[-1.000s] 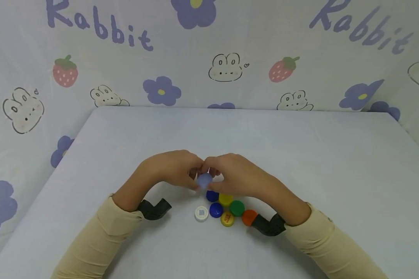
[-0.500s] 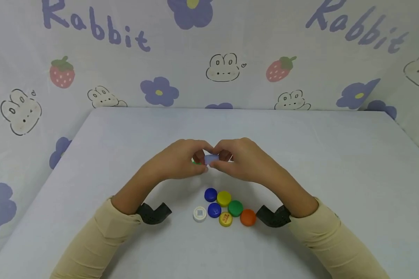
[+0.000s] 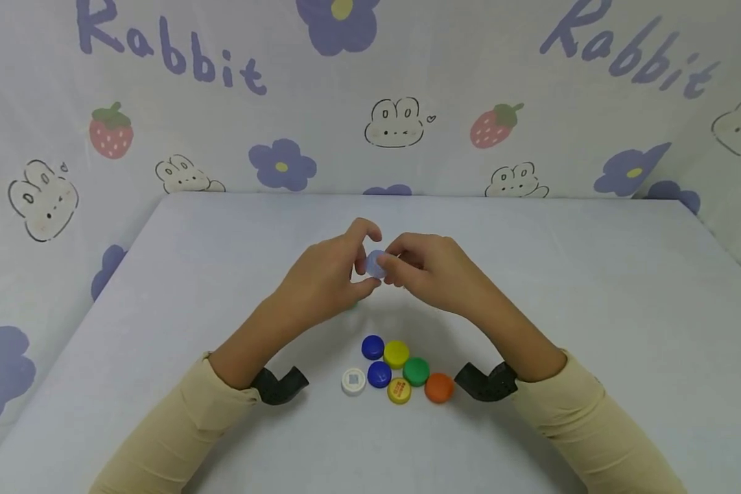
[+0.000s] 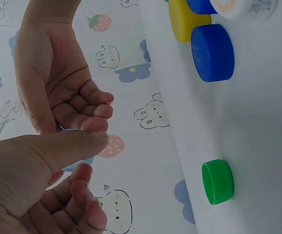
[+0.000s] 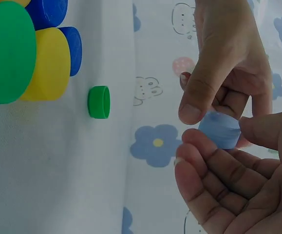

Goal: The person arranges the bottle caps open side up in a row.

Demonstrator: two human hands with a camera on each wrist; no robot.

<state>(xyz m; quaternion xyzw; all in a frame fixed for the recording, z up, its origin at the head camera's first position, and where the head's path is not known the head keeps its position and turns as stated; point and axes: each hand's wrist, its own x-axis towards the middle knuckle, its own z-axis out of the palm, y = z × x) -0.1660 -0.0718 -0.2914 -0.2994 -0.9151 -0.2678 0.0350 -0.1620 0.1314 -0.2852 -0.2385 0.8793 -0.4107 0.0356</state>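
Observation:
My right hand (image 3: 435, 271) pinches a light-blue bottle cap (image 3: 375, 263) between thumb and index finger, well above the table. At the cap's left side, my left hand (image 3: 330, 274) has its index finger lifted off and its thumb spread, the thumb tip right at the cap's lower edge. In the right wrist view the same light-blue cap (image 5: 219, 129) lies between both hands' thumbs. The left thumb partly hides it in the left wrist view. A green bottle cap (image 4: 218, 181) rests on the table, mostly hidden behind the left hand in the head view.
Several bottle caps lie grouped nearer the body: white (image 3: 353, 381), two blue including one (image 3: 379, 374) in front, large yellow (image 3: 396, 354), small printed yellow (image 3: 399, 390), green (image 3: 416, 371) and orange (image 3: 440, 387). Black wrist mounts (image 3: 486, 382) hang below both wrists.
Both hands have risen away from the cap group with the light-blue cap, which has turned between them. My left index finger has lifted away. The green cap has come into view on the table.

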